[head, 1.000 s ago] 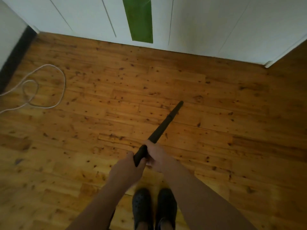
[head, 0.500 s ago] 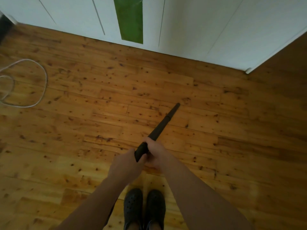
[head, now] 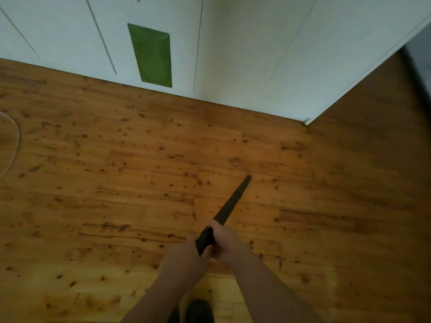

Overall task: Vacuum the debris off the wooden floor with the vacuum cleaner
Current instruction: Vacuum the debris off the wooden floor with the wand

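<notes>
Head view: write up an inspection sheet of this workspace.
Surface: wooden floor, knotty planks.
Job's things: black wand, tip pointing towards the wall.
Clutter: nothing seen; debris cannot be told from knots.
Grips: left hand and right hand both hold the wand's near end.
Cables: white cord at the left edge, on the floor.
Surroundings: white wall panels, green patch, dark shoe below.

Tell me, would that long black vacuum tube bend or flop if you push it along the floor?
Probably stiff: the long black vacuum tube runs dead straight from grip to tip. Likely fairly light, since the left hand and right hand hold it up by one end only.
</notes>
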`<state>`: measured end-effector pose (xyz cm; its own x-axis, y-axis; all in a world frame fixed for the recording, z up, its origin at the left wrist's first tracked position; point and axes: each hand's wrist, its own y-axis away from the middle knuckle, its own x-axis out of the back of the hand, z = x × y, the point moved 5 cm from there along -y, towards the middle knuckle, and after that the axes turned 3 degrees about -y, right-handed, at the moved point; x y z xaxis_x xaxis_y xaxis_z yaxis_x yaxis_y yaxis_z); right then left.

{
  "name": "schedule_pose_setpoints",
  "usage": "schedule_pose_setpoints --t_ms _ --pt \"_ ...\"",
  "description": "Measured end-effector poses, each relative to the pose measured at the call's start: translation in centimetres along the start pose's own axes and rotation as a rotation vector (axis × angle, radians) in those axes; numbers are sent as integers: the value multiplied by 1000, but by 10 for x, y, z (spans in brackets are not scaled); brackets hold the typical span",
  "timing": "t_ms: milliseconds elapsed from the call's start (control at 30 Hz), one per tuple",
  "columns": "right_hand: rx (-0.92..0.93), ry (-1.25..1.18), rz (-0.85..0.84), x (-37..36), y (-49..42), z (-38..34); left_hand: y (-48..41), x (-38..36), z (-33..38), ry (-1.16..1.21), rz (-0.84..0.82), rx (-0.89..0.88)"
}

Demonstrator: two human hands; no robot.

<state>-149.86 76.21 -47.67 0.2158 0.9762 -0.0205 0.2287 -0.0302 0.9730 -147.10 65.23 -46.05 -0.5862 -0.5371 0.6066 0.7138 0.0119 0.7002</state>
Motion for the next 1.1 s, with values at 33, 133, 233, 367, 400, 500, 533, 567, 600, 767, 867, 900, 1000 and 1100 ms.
schedule_pose_setpoints --t_ms 33,133,233,367,400,500,533,567,600,767,867,900,1000,1100 --pt "-4 4 9 5 -1 0 -1 -4 3 4 -12 0" --pt "1 8 9 13 -5 -2 -3 -8 11 6 -17 3" --pt "5 2 19 22 -9 -5 -4 -12 21 1 -21 -12" --pt "6 -32 20 37 -10 -5 -4 -18 37 -44 -30 -24" --pt "8 -43 22 43 -10 -5 -3 -20 42 -55 -26 -32" --pt "0 -71 24 64 -9 -7 0 -28 60 -94 -9 -63" --pt "0 -77 18 71 -9 -8 1 -31 66 -106 -8 -71" --pt "2 -90 11 83 -10 -9 1 -37 76 -127 -13 -82" --pt "1 -103 5 91 -11 -10 1 -42 83 -147 -16 -91" --pt "-3 -163 -48 143 -8 -9 13 -71 124 -185 -26 -63" --pt "24 -179 -65 177 -4 -12 20 -88 151 -176 -55 -37" --pt "25 -182 -65 184 -3 -13 22 -91 158 -174 -69 -23" --pt "6 -213 -86 211 0 -10 29 -105 181 -187 -115 1" --pt "4 -240 -104 235 3 -8 37 -117 202 -209 -158 4"
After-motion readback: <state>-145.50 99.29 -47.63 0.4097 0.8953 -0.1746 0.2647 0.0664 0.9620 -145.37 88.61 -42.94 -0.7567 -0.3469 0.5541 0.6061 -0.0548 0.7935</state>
